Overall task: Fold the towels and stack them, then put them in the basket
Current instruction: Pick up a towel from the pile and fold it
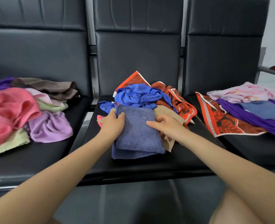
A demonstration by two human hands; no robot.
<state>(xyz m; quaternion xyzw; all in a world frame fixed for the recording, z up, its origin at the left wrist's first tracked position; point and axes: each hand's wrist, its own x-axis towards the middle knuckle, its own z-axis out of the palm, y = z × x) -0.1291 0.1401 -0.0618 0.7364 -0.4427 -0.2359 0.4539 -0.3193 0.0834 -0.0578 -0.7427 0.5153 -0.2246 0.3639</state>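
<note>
A folded slate-blue towel (137, 135) lies on the middle black seat (133, 167), on top of a tan cloth (169, 118). My left hand (113, 125) grips the towel's left edge, thumb on top. My right hand (167, 125) grips its right edge, fingers curled under and index finger on the top. Behind it sits a crumpled bright blue cloth (138, 96) and a red patterned towel (183, 105). No basket is in view.
A heap of pink, lilac, green and brown cloths (28, 110) covers the left seat. The right seat holds a red patterned towel (222, 122), purple cloth (254, 118) and pink floral cloth (241, 92). A metal armrest (272, 70) stands at far right. My knee (240, 207) is at the bottom.
</note>
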